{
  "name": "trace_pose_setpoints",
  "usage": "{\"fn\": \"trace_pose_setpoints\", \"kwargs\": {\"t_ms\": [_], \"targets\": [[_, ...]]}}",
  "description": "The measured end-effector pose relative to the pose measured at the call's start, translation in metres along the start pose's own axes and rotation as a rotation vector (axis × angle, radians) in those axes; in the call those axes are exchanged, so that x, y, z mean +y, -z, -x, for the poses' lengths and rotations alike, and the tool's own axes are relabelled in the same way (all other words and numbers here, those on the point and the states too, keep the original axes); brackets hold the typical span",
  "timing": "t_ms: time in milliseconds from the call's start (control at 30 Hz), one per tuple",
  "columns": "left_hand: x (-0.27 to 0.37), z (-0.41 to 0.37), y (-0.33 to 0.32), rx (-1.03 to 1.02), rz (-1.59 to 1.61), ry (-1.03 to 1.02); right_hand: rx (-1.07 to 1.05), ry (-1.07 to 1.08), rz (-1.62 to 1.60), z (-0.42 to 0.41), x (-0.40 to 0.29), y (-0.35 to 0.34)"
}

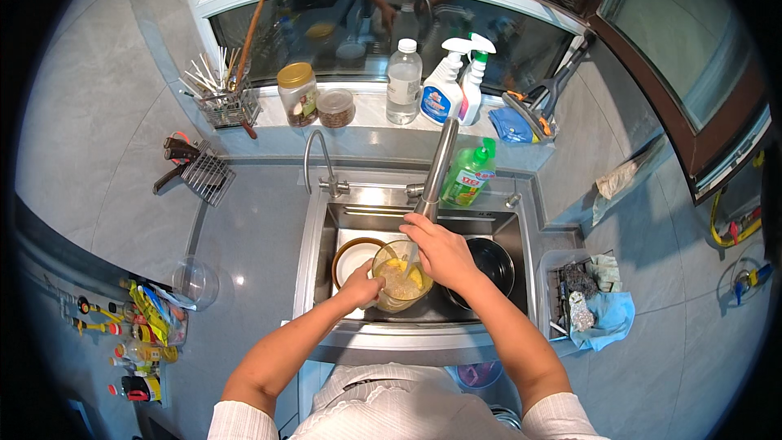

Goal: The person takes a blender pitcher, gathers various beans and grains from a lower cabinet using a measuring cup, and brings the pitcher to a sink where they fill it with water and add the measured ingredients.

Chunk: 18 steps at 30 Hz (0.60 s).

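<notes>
My left hand (363, 287) grips the left side of a clear glass bowl (391, 304) that holds cloudy water and something yellow. The bowl is held over a stainless steel sink (427, 327). My right hand (441, 250) is at the outlet end of the metal faucet (440, 168), its fingers touching the spout; whether they grip it cannot be told. Water runs from the spout into the bowl. Behind the bowl, at the sink's left, lies a white dish with a brown rim (351, 256). A black pan (496, 263) stands in the sink at the right, partly hidden by my right wrist.
Behind the sink stand a green dish soap bottle (469, 177) and a thin curved tap (314, 153). Spray bottles (443, 88) and jars (297, 95) line the windowsill. A knife rack (209, 174) is at left, a plastic bin with cloths (547, 281) at right.
</notes>
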State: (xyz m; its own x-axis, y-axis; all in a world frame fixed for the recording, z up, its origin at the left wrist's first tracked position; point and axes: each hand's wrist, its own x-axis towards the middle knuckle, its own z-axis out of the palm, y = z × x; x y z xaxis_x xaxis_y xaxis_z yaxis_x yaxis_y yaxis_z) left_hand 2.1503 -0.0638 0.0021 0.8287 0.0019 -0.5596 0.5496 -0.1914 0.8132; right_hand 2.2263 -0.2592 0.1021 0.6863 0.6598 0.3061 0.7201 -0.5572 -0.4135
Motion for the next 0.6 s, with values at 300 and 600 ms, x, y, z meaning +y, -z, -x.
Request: {"fn": "trace_pose_setpoints", "kwargs": {"t_ms": [300,600], "targets": [[-0.005,-0.005,-0.001,-0.01,-0.068,-0.008,-0.008,-0.001,0.01,0.007,0.005,0.003],[0.008,0.0,-0.008,-0.013,-0.083,-0.007,-0.041,0.002,0.0,0.011,0.011,0.008]]}}
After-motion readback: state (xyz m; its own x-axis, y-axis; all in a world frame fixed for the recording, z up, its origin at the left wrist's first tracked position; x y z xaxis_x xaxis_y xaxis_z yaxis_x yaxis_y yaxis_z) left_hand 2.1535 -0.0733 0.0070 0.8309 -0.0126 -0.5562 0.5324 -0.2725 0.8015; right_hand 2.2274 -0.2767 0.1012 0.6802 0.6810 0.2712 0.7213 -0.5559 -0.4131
